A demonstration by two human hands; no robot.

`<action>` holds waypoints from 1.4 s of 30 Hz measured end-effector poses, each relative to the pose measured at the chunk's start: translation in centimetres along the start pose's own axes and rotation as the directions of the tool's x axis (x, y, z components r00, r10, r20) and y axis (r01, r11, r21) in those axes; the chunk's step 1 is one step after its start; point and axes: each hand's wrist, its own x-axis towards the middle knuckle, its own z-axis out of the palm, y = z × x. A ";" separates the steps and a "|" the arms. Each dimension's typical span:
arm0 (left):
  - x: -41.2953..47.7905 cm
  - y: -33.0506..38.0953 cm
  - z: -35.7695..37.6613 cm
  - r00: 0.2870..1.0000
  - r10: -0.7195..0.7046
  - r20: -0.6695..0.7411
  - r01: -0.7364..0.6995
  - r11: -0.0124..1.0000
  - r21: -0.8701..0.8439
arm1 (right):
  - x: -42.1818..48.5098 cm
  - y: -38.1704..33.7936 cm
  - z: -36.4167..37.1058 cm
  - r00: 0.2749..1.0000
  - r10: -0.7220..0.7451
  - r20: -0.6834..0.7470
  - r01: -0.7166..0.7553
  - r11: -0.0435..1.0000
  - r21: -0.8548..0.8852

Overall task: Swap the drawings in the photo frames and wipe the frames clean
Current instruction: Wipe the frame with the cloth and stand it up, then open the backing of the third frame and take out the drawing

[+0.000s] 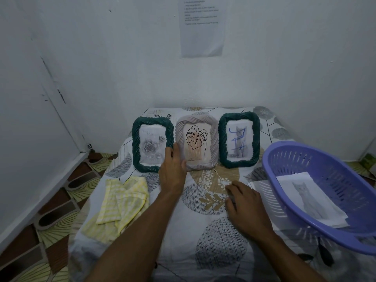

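Site: a corner of white-painted walls (101, 58), with patterned tile floor (61, 200) along the left side and a printed sheet (201, 27) fixed to the rear wall. The desk (203, 251) is covered by a cloth printed with leaves and circles. At far left on it lies a crumpled yellow checked cloth (120, 202). Three frames stand upright in a row towards the back of the desk, each with its long axis vertical and its face turned to the camera. The left green frame (135, 143) holds a rose drawing. The pale frame (213, 139), just beside it, holds a line-drawn leaf. The right green frame (255, 139) holds a cat drawing overmarked in blue. The left hand (173, 169) reaches to the gap between the first two frames, its fingers (167, 154) curled at the pale frame's left edge and appearing to pinch it. The right hand (248, 208) rests on the desk in front, fingers (234, 188) loosely bent and holding nothing. At right, a tilted purple basket (335, 165) contains a loose cat drawing (311, 198).
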 end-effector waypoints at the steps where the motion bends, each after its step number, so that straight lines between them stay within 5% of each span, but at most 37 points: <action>1: -0.1 -0.1 -0.1 1.000 0.020 -0.004 -0.020 1.000 -0.016 | 0.0 0.0 0.0 1.000 -0.001 -0.002 0.001 1.000 0.000; 10: -2.8 -1.9 0.2 0.996 0.089 0.022 -0.085 0.986 -0.142 | 0.0 0.0 0.1 1.000 -0.012 -0.022 0.012 1.000 -0.010; 16: -5.9 -4.2 -0.8 0.908 0.368 0.198 -0.364 0.930 -0.060 | -0.1 -0.2 0.1 0.999 -0.028 -0.038 0.027 0.999 -0.030; 22: -7.8 -4.8 -1.3 0.873 0.297 0.387 -0.353 0.932 0.080 | -0.1 -0.3 0.2 0.997 -0.058 -0.053 0.057 0.998 -0.024; 28: -7.9 -4.4 -1.7 0.871 0.250 0.422 -0.321 0.941 0.105 | -0.1 -0.7 -0.4 0.999 -0.036 0.019 0.036 0.999 -0.022; 32: -7.9 -4.4 -1.7 0.869 0.244 0.430 -0.314 0.944 0.101 | 2.4 -0.9 -2.4 0.993 -0.002 0.121 -0.022 0.980 0.197; 36: -7.9 -4.4 -1.7 0.870 0.248 0.426 -0.315 0.944 0.093 | 8.1 -0.9 -6.5 0.995 0.103 -0.002 -0.095 0.920 0.381; 42: -7.8 -4.6 -1.4 0.873 0.259 0.413 -0.320 0.944 0.084 | 15.5 2.6 -9.8 0.931 0.327 -0.160 -0.236 0.877 0.417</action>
